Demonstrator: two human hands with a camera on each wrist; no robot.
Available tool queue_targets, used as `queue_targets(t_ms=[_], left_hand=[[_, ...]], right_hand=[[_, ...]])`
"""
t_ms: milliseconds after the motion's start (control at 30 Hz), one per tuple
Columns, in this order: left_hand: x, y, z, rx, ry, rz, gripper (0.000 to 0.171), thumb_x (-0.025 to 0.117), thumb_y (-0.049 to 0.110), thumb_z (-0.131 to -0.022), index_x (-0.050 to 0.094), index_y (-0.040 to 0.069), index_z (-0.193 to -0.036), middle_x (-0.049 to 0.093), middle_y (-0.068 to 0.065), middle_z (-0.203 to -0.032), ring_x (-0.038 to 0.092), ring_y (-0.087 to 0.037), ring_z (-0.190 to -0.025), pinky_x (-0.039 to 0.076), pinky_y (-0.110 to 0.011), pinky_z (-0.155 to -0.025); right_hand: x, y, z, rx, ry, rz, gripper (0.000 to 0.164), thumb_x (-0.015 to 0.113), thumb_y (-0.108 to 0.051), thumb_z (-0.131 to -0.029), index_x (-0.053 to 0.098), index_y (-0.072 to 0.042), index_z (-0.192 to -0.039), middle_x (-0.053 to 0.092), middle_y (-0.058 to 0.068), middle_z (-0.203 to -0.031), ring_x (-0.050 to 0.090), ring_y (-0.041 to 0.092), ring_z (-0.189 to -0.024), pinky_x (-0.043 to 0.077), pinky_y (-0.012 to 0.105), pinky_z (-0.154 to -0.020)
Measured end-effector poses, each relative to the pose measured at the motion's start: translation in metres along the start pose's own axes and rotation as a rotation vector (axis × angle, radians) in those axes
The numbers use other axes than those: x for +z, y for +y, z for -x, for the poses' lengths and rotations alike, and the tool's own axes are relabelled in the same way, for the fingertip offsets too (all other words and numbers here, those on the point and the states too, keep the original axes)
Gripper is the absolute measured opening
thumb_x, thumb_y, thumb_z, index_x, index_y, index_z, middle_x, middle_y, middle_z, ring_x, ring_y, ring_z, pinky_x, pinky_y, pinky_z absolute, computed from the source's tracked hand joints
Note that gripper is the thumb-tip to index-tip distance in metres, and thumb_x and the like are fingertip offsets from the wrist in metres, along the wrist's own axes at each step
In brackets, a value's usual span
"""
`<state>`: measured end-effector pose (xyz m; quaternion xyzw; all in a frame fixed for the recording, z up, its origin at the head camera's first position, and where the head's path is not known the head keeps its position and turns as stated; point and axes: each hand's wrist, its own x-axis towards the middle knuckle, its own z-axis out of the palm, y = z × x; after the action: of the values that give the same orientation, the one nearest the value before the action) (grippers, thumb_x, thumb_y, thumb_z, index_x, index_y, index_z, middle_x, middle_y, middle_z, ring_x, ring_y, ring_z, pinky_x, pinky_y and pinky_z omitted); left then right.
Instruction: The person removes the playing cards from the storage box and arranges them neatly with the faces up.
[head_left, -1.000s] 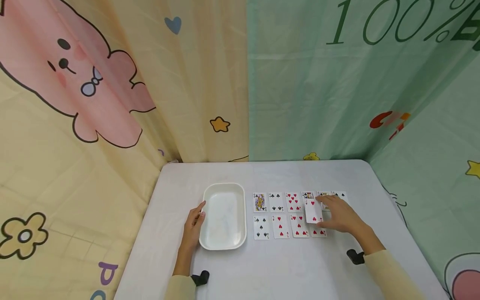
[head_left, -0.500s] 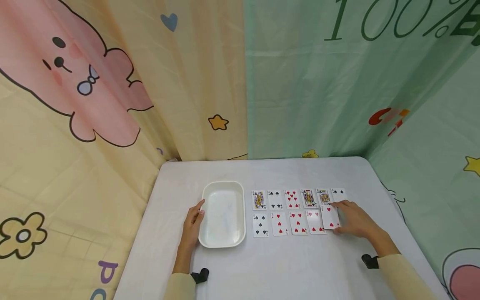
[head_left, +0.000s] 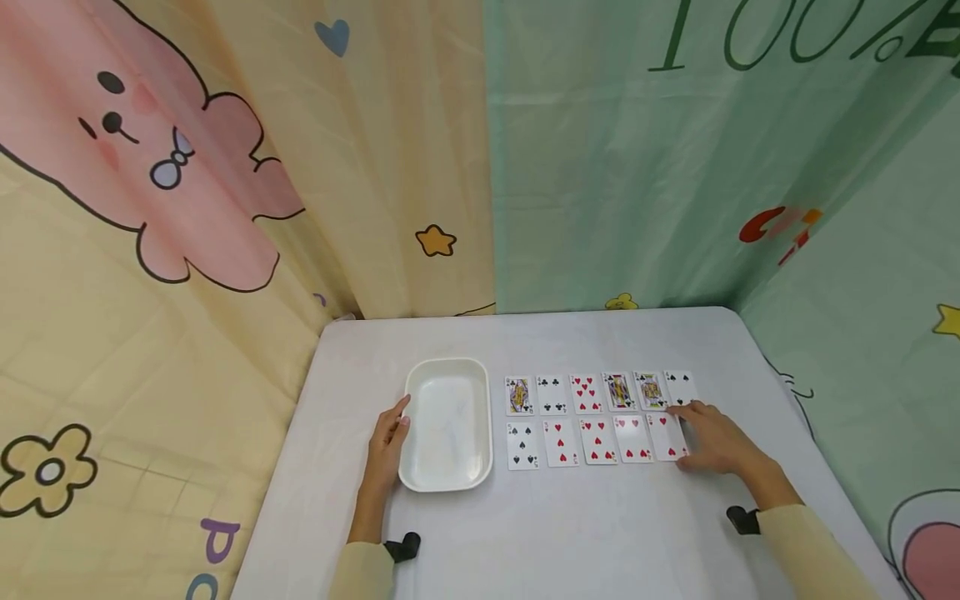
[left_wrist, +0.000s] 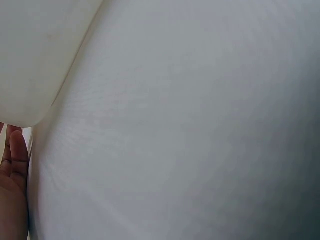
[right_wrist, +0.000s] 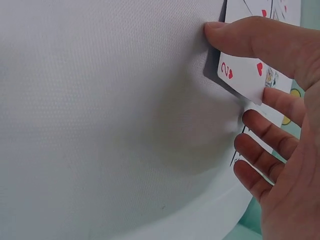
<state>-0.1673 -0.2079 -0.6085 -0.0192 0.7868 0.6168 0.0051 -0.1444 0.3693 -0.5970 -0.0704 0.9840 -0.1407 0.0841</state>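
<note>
My right hand (head_left: 716, 440) pinches a two of hearts card (right_wrist: 242, 75) by its edges, thumb at the near edge and index finger at the far corner. That card sits at the right end of the lower row, close over the table with a shadow along its edge in the right wrist view. Beside it in the row lie several face-up cards, such as a red heart card (head_left: 633, 440) and a black spade card (head_left: 522, 447). My left hand (head_left: 386, 442) rests against the left side of a white rectangular tray (head_left: 486, 433), fingers relaxed.
An upper row of face-up cards, with a picture card (head_left: 519, 396) at its left end and a spade card (head_left: 681, 387) at its right, runs behind the lower one. A white cloth covers the table (head_left: 570, 533). Patterned curtains (head_left: 615, 167) hang behind and beside it.
My right hand has moved right with the two of hearts, from over the upper and lower rows to the lower row's right end, and lowered it there. The left hand and tray stay put.
</note>
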Motion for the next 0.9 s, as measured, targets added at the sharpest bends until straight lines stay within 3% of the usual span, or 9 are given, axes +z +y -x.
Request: queue_targets(t_ms=[200, 467, 767, 900], left_hand=[[0.001, -0.001, 0.000, -0.002, -0.009, 0.001, 0.044, 0.052, 0.018, -0.109, 0.051, 0.013, -0.153, 0.051, -0.023, -0.140, 0.050, -0.012, -0.098, 0.047, -0.027, -0.088], [0.007, -0.037, -0.013, 0.022, 0.046, -0.009, 0.044, 0.051, 0.025, -0.109, 0.052, 0.019, -0.153, 0.053, -0.017, -0.139, 0.049, -0.012, -0.100, 0.045, -0.023, -0.086], [-0.001, -0.045, -0.008, 0.049, 0.015, -0.051, 0.046, 0.052, 0.029, -0.109, 0.049, 0.022, -0.155, 0.052, -0.014, -0.138, 0.055, -0.018, -0.106, 0.047, -0.023, -0.088], [-0.012, -0.045, 0.001, 0.044, -0.015, -0.148, 0.051, 0.050, 0.034, -0.110, 0.040, 0.027, -0.160, 0.052, -0.011, -0.143, 0.056, -0.020, -0.110, 0.048, -0.026, -0.092]], right_hand=[[0.000, -0.003, 0.005, 0.016, -0.002, -0.010, 0.087, 0.094, -0.029, -0.065, 0.057, -0.004, -0.140, 0.047, 0.037, -0.143, 0.045, 0.059, -0.128, 0.043, 0.073, -0.097], [0.001, -0.001, 0.006, -0.006, 0.007, 0.006, 0.090, 0.095, -0.033, -0.063, 0.057, -0.004, -0.140, 0.050, 0.036, -0.139, 0.048, 0.057, -0.123, 0.045, 0.071, -0.095], [-0.003, -0.009, 0.014, -0.004, 0.120, -0.032, 0.082, 0.086, -0.045, -0.079, 0.056, -0.001, -0.141, 0.059, 0.026, -0.132, 0.056, 0.046, -0.116, 0.049, 0.066, -0.093], [-0.010, -0.013, 0.027, -0.015, 0.170, -0.037, 0.076, 0.083, -0.044, -0.083, 0.056, -0.005, -0.142, 0.058, 0.025, -0.135, 0.054, 0.047, -0.121, 0.046, 0.068, -0.095]])
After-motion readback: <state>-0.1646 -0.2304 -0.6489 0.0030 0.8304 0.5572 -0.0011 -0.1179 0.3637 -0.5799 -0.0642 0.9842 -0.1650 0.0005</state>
